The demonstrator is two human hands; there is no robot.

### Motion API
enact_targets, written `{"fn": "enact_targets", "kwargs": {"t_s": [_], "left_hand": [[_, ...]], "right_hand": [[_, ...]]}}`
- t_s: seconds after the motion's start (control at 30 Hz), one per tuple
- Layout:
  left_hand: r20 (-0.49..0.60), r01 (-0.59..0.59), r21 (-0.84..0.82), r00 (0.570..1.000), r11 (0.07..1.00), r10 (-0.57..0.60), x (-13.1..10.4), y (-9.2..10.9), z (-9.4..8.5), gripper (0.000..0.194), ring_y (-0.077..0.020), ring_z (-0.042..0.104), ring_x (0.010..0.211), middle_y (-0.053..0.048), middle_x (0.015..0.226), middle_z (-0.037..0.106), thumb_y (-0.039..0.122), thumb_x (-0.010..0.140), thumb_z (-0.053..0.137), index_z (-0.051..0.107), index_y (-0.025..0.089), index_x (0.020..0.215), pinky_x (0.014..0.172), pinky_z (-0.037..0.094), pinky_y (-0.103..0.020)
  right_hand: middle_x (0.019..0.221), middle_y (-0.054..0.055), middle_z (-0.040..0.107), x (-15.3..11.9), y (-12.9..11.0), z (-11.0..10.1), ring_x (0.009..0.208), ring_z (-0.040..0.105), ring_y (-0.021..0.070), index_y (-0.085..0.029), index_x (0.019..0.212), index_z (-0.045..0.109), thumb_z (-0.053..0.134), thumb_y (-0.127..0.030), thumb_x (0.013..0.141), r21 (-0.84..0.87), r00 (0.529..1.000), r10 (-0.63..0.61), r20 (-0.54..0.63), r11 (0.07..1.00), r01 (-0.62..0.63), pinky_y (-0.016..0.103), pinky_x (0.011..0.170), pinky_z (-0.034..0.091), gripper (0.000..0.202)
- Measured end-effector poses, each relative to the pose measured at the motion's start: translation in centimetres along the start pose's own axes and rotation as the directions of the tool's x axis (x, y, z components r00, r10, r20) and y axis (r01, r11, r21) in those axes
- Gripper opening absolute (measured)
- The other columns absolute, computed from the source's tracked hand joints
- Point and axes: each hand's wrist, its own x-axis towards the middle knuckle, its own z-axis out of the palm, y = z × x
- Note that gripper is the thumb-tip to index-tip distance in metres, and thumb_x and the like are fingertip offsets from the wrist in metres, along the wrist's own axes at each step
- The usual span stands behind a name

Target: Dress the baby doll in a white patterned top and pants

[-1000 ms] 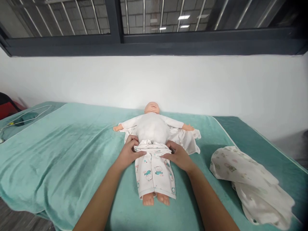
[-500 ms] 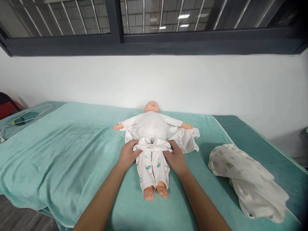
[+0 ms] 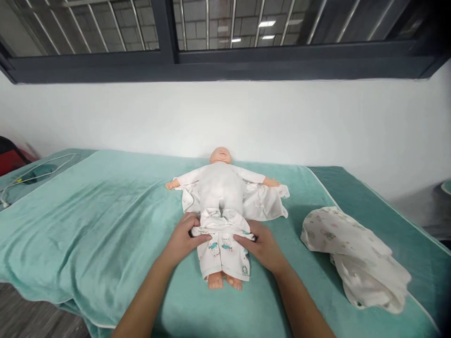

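Observation:
A baby doll [image 3: 221, 180] lies on its back, arms spread, its body in white with an opened white garment [image 3: 264, 202] beneath it. White printed trousers [image 3: 220, 253] cover its legs, with the waistband bunched at the thighs and the feet showing below the cuffs. My left hand [image 3: 185, 237] grips the left side of the trousers, its thumb lying over the front. On the opposite side my right hand [image 3: 262, 244] holds the trousers the same way, thumb pointing inward.
The doll lies on a green blanket [image 3: 105, 211]. To the right rests a crumpled white patterned cloth [image 3: 355, 258]. A white cable [image 3: 45, 173] and a red and black item [image 3: 10, 157] are at the far left. Behind runs a white wall [image 3: 218, 112] below a barred window.
Both hands have moved the trousers' waistband down from the hips towards the thighs, nearer to me. The thumbs now lie over the front of the fabric, and more of the white lower body shows.

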Motion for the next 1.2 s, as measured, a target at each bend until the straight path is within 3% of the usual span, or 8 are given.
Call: {"fn": "enact_targets", "kwargs": {"t_s": [0.13, 0.23, 0.3, 0.4, 0.5, 0.73, 0.87, 1.2], "left_hand": [[-0.049, 0.026, 0.059, 0.999, 0.998, -0.023, -0.4, 0.4, 0.2, 0.030, -0.0211, 0.055, 0.083, -0.003, 0.080, 0.058, 0.047, 0.083, 0.070, 0.058, 0.020, 0.074, 0.078, 0.045, -0.035], [-0.059, 0.141, -0.024, 0.988, 0.990, -0.142, -1.0, 0.7, 0.2, 0.031, -0.0215, 0.058, 0.087, -0.004, 0.092, 0.062, 0.049, 0.083, 0.070, 0.061, 0.021, 0.094, 0.079, 0.048, -0.036], [-0.026, 0.128, -0.089, 0.991, 0.988, -0.131, -2.2, 0.9, 0.3, 0.053, -0.0255, 0.059, 0.104, -0.008, 0.115, 0.060, 0.052, 0.077, 0.075, 0.056, 0.023, 0.118, 0.091, 0.050, -0.039], [0.057, 0.014, -0.058, 0.998, 0.998, -0.010, -4.8, 1.1, 0.7, 0.114, -0.0367, 0.040, 0.138, -0.014, 0.149, 0.035, 0.057, 0.056, 0.088, 0.028, 0.030, 0.150, 0.112, 0.040, -0.050], [0.144, -0.088, 0.096, 0.987, 0.991, 0.073, -6.9, 1.4, 1.5, 0.147, -0.0458, 0.020, 0.148, -0.018, 0.159, 0.011, 0.056, 0.042, 0.094, 0.005, 0.035, 0.157, 0.115, 0.032, -0.062], [0.070, -0.188, 0.352, 0.982, 0.917, 0.175, -6.4, 2.5, 3.0, 0.130, -0.0414, 0.035, 0.137, -0.017, 0.147, 0.024, 0.041, 0.057, 0.092, 0.008, 0.035, 0.156, 0.109, 0.039, -0.061], [0.025, -0.165, 0.367, 0.986, 0.915, 0.167, -6.3, 2.4, 3.1, 0.112, -0.0366, 0.041, 0.133, -0.015, 0.143, 0.032, 0.042, 0.066, 0.086, 0.018, 0.034, 0.154, 0.109, 0.041, -0.056], [0.078, 0.005, 0.280, 0.997, 0.960, -0.028, -5.4, 3.7, 2.7, 0.087, -0.0300, 0.055, 0.119, -0.011, 0.130, 0.057, 0.038, 0.074, 0.078, 0.036, 0.027, 0.149, 0.102, 0.044, -0.048]], "right_hand": [[0.092, 0.005, 0.070, -0.3, -0.1, -0.3, 0.089, 0.062, 0.0273, -0.020, 0.094, 0.069, 0.064, -0.051, 0.086, 0.119, 0.997, 0.050, 0.063, 0.991, -0.057, 0.041, 0.082, 0.049, 0.032], [0.127, 0.009, 0.064, -1.1, -0.4, -1.1, 0.115, 0.059, 0.0329, -0.022, 0.129, 0.058, 0.078, -0.053, 0.073, 0.259, 0.976, 0.049, 0.212, 0.960, -0.105, 0.046, 0.099, 0.047, 0.067], [0.146, 0.012, 0.051, -2.1, -0.8, -1.5, 0.131, 0.049, 0.0355, -0.025, 0.146, 0.042, 0.088, -0.051, 0.061, 0.269, 0.957, 0.032, 0.288, 0.956, -0.113, 0.050, 0.109, 0.041, 0.099], [0.155, 0.016, 0.038, -3.7, -0.9, -1.1, 0.139, 0.040, 0.0395, -0.027, 0.154, 0.028, 0.093, -0.051, 0.051, 0.161, 0.956, 0.018, 0.293, 0.985, -0.068, 0.055, 0.114, 0.035, 0.123], [0.157, 0.017, 0.033, -4.8, -0.5, 0.4, 0.144, 0.032, 0.0431, -0.027, 0.157, 0.018, 0.094, -0.055, 0.045, -0.017, 0.978, -0.021, 0.208, 1.000, 0.025, 0.060, 0.116, 0.032, 0.138], [0.144, 0.016, 0.049, -5.6, -0.9, 2.3, 0.136, 0.043, 0.0408, -0.025, 0.146, 0.036, 0.081, -0.047, 0.069, -0.224, 0.986, -0.167, 0.001, 0.961, 0.163, 0.057, 0.111, 0.040, 0.092], [0.125, 0.011, 0.060, -5.7, -1.8, 1.9, 0.122, 0.055, 0.0358, -0.025, 0.133, 0.046, 0.077, -0.035, 0.071, -0.247, 0.977, -0.209, -0.032, 0.949, 0.195, 0.054, 0.107, 0.044, 0.071], [0.088, 0.002, 0.063, -5.5, -2.8, 1.5, 0.092, 0.060, 0.0258, -0.022, 0.100, 0.058, 0.072, -0.033, 0.075, -0.173, 0.999, -0.026, -0.024, 0.985, 0.021, 0.048, 0.099, 0.045, 0.031]]}}
